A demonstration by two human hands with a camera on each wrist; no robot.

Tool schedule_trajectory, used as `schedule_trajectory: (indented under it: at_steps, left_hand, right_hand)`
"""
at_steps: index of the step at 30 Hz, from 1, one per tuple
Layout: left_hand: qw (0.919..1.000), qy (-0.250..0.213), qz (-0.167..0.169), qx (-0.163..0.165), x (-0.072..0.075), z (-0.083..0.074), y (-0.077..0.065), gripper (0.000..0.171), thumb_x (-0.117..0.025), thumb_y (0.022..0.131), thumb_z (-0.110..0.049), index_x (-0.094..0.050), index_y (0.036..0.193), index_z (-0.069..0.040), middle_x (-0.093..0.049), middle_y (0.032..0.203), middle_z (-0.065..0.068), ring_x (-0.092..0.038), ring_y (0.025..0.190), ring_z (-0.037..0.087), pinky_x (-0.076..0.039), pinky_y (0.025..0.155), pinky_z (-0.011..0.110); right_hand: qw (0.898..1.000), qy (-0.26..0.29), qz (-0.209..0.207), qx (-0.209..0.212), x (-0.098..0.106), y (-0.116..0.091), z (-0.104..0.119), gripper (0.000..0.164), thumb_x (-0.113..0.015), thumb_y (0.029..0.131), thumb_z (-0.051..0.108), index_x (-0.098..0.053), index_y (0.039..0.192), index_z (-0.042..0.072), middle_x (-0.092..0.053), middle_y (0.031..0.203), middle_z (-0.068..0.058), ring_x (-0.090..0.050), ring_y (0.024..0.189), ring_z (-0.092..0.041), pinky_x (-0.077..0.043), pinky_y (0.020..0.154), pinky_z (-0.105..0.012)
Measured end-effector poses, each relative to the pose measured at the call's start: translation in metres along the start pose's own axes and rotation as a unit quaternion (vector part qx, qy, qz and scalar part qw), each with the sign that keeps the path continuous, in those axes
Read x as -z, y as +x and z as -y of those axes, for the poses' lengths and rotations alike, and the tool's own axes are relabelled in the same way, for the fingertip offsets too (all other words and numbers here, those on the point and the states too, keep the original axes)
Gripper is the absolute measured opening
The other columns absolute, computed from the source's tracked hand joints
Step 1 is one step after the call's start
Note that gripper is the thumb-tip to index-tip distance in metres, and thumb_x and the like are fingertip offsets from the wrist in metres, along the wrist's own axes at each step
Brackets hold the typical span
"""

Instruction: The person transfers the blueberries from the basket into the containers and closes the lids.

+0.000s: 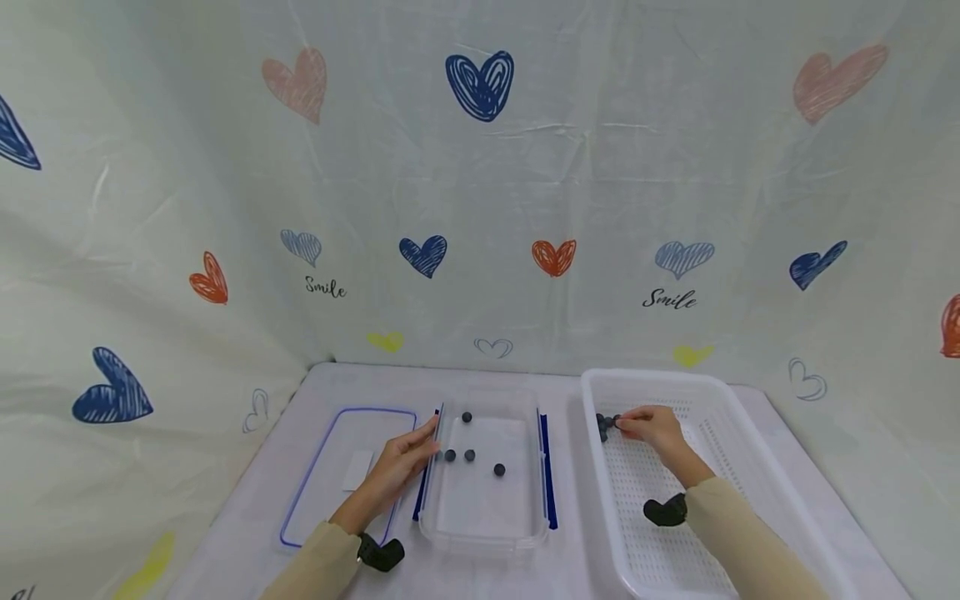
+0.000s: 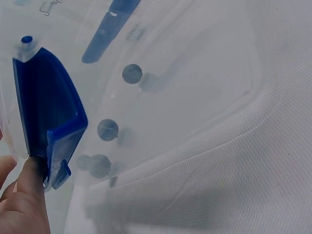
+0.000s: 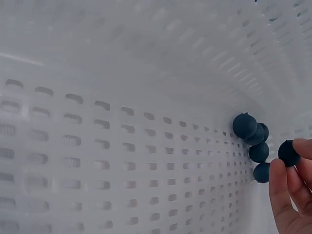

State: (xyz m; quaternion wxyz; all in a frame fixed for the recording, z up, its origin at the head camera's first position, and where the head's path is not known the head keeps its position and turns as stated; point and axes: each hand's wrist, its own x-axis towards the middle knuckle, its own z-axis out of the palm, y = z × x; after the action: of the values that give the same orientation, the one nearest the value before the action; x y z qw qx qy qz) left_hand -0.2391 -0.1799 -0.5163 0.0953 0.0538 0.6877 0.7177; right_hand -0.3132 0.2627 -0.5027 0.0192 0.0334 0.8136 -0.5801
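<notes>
In the head view, my left hand (image 1: 397,467) touches the left side of a clear plastic box (image 1: 487,533), its fingers fairly straight. A fingertip meets the box's blue side latch (image 2: 51,102) in the left wrist view. Several blueberries (image 1: 499,470) lie apart inside this box. Over the white basket (image 1: 600,500), my right hand (image 1: 660,432) pinches one dark blueberry (image 3: 288,153) between thumb and fingers. Beside it, more blueberries (image 3: 244,126) are bunched against the basket's wall.
Left of the box lies a clear lid (image 1: 330,467) with a blue rim, a small white rectangle (image 1: 357,471) within its outline. Another blue latch (image 1: 549,471) hangs along the box's right side. A heart-printed curtain (image 1: 495,183) rises behind the table.
</notes>
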Motion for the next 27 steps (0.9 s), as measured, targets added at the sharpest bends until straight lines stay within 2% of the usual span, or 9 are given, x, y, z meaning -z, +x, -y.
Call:
schedule_trajectory:
  at_steps: [10,17,22,27]
  left_hand:
    - [0.9999,-0.009,0.006,0.003,0.0,-0.001,0.0,0.062,-0.063,0.099,-0.018,-0.035,0.154,-0.006,-0.022,0.162,0.006,-0.018,0.148,0.024,-0.028,0.113,0.032]
    - [1.0,-0.003,0.008,0.003,0.0,-0.003,0.0,0.062,-0.063,0.1,-0.018,-0.035,0.154,-0.007,-0.021,0.162,0.006,-0.017,0.149,0.024,-0.028,0.114,0.033]
    - [1.0,-0.003,0.007,0.003,0.0,-0.002,0.0,0.062,-0.063,0.099,-0.017,-0.035,0.154,-0.006,-0.021,0.162,0.007,-0.017,0.148,0.025,-0.028,0.113,0.033]
    - [1.0,-0.006,0.004,0.004,-0.001,-0.002,0.0,0.062,-0.063,0.1,-0.017,-0.035,0.154,-0.006,-0.022,0.162,0.007,-0.018,0.148,0.025,-0.028,0.114,0.034]
  right_hand:
    - [0.999,0.037,0.023,0.015,0.01,-0.005,0.013,0.028,-0.069,0.089,-0.006,-0.06,0.108,-0.025,-0.072,0.088,-0.011,-0.07,0.076,-0.013,-0.062,0.075,-0.029]
    - [0.998,0.063,0.024,0.001,0.016,-0.008,0.02,0.024,-0.07,0.09,-0.003,-0.064,0.106,-0.02,-0.071,0.086,-0.005,-0.07,0.077,-0.012,-0.061,0.079,-0.032]
    - [0.997,0.067,0.03,0.01,0.019,-0.011,0.023,0.025,-0.07,0.091,-0.002,-0.064,0.107,-0.019,-0.071,0.088,-0.004,-0.071,0.08,-0.013,-0.06,0.083,-0.035]
    - [0.994,0.092,0.047,0.023,0.024,-0.014,0.028,0.02,-0.069,0.092,0.0,-0.066,0.105,-0.015,-0.071,0.089,-0.002,-0.071,0.083,-0.012,-0.06,0.081,-0.029]
